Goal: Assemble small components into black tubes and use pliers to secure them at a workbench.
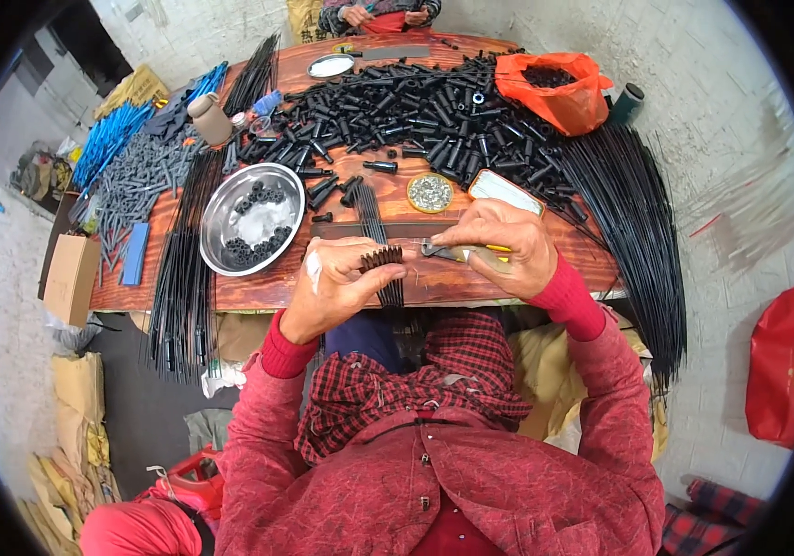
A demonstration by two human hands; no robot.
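Observation:
My left hand (340,283) is closed, thumb and fingers pinching a short row of small dark ribbed pieces (381,258) above the table's near edge. Just right of it, my right hand (508,243) grips a small tool with a dark tip and yellow parts (441,252); the fingers cover most of it, so its kind is unclear. The tool's tip points at the row, with a small gap between them. A bundle of thin dark rods (374,218) lies under my left hand, running away from me. A white patch is stuck on the back of my left hand.
A steel bowl (214,227) holds black ring-shaped parts. Black tubular parts (415,107) are heaped across the reddish wooden table (258,289). Also there are a round tin of small metal bits (429,193), an orange bag (578,104), and long black rods (633,222). Another person's hands (357,16) show opposite.

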